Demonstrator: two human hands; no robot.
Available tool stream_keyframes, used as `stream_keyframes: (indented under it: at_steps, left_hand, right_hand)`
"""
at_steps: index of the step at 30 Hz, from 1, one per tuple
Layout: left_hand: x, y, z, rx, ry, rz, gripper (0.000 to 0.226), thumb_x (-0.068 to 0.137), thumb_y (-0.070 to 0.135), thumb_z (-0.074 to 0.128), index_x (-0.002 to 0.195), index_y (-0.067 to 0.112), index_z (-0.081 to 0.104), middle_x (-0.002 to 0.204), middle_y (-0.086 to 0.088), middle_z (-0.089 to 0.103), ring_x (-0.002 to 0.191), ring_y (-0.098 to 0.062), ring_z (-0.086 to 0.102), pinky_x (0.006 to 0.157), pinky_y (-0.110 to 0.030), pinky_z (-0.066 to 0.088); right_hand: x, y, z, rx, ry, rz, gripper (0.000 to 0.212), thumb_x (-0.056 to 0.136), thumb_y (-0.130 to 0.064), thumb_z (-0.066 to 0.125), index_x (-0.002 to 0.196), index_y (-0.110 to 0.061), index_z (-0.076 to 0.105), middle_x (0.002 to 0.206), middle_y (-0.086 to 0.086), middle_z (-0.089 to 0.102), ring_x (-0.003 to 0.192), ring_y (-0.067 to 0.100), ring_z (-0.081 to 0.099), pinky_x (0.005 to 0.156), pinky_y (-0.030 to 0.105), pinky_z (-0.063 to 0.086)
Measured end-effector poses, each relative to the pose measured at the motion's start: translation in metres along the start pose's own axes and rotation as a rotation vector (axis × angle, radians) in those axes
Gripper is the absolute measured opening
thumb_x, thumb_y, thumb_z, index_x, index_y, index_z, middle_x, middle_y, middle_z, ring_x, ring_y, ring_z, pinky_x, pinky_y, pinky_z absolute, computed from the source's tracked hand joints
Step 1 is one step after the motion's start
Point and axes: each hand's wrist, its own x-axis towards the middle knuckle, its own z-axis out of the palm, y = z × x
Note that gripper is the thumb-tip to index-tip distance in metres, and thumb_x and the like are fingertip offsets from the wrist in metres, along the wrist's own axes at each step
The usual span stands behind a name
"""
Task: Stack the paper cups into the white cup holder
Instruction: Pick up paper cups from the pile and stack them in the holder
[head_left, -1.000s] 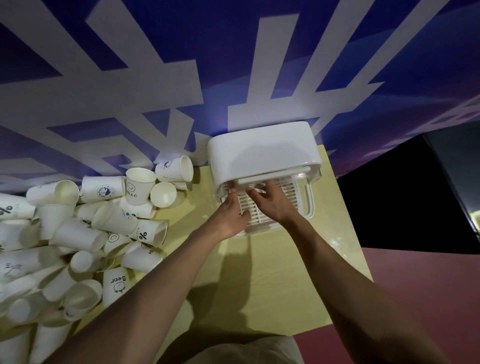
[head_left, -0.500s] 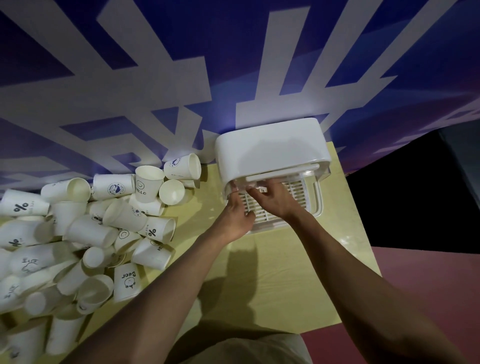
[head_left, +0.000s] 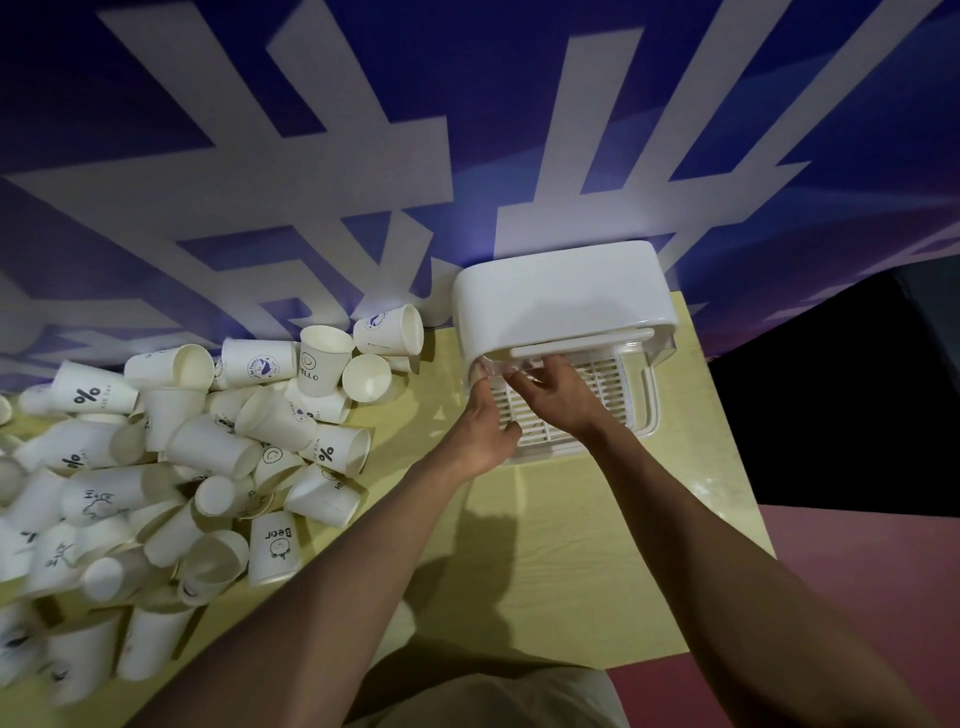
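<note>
Both hands, left hand (head_left: 485, 423) and right hand (head_left: 558, 395), pinch the white cup holder (head_left: 561, 306)'s clear front lid (head_left: 524, 364) (paper cups (head_left: 208, 452) heaped left).

The white cup holder's (head_left: 561, 306) inside lies hidden under its lid, and the fingertips of the left hand (head_left: 485, 428) and right hand (head_left: 558, 397) vanish beneath its front edge, so neither grip can be told. The paper cups (head_left: 171, 467) run off the left edge, their lowest ones blurred
</note>
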Motion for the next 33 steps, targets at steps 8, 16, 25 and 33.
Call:
stream_keyframes:
  at_steps: [8, 16, 25, 33]
  left_hand:
    - [-0.016, -0.005, -0.006, 0.133, -0.140, 0.008, 0.089, 0.100, 0.031, 0.052, 0.159, 0.020, -0.014, 0.151, -0.007, 0.044, 0.110, -0.020, 0.061, 0.085, -0.028, 0.051]
    - [-0.109, -0.091, -0.012, 0.045, 0.061, 0.066, 0.055, 0.099, 0.034, 0.060, 0.150, 0.034, 0.039, 0.138, 0.010, 0.051, 0.125, -0.007, 0.051, 0.103, -0.032, 0.048]
    - [-0.185, -0.216, -0.042, 0.187, 0.605, -0.188, 0.062, 0.088, 0.021, 0.072, 0.144, 0.017, 0.046, 0.146, -0.010, 0.034, 0.129, -0.033, 0.039, 0.105, -0.047, 0.042]
    - [-0.170, -0.234, -0.042, 0.434, 0.424, -0.324, 0.054, 0.088, 0.040, 0.066, 0.137, 0.026, 0.050, 0.153, -0.014, 0.018, 0.132, -0.035, 0.028, 0.106, -0.047, 0.039]
  right_hand:
    - [-0.020, 0.004, 0.009, -0.062, 0.068, -0.011, 0.051, 0.099, -0.026, 0.064, 0.142, -0.005, 0.045, 0.141, 0.012, 0.053, 0.132, 0.028, 0.055, 0.107, 0.041, 0.049]
    - [-0.100, 0.026, 0.040, -0.224, 0.096, -0.131, 0.048, 0.100, -0.023, 0.062, 0.146, -0.017, 0.049, 0.139, 0.005, 0.049, 0.116, 0.019, 0.061, 0.093, 0.035, 0.057]
    - [-0.142, 0.016, 0.126, -0.394, -0.137, -0.202, 0.048, 0.098, -0.029, 0.064, 0.144, -0.021, 0.050, 0.139, 0.000, 0.050, 0.116, 0.015, 0.060, 0.095, 0.035, 0.056]
    - [-0.145, 0.007, 0.171, -0.627, -0.188, -0.272, 0.051, 0.093, -0.035, 0.059, 0.138, -0.011, 0.053, 0.129, 0.017, 0.057, 0.112, 0.033, 0.062, 0.097, 0.038, 0.051]
